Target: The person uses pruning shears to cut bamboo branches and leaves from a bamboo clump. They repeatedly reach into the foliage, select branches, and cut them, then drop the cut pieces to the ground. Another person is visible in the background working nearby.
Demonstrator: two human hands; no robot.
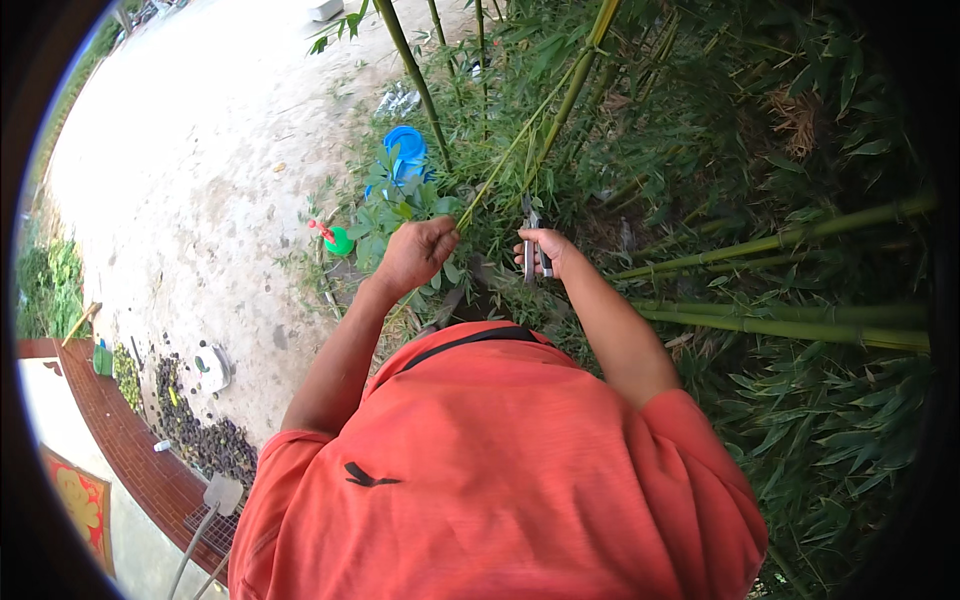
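Observation:
My left hand is closed around the lower end of a thin green bamboo branch, which slants up to the right. In my right hand is a pair of pruning shears, blades pointing away from me. The blade tips lie among leaves near the foot of a thick yellow-green bamboo culm; whether they touch a stem I cannot tell. Broad-leaved green shoots grow just beyond my left hand.
Several bamboo culms lean out at the right over dense foliage. At the left are a green spray bottle with a red head, a blue plastic basin, dark round fruits or nuts spread on concrete, and a shovel.

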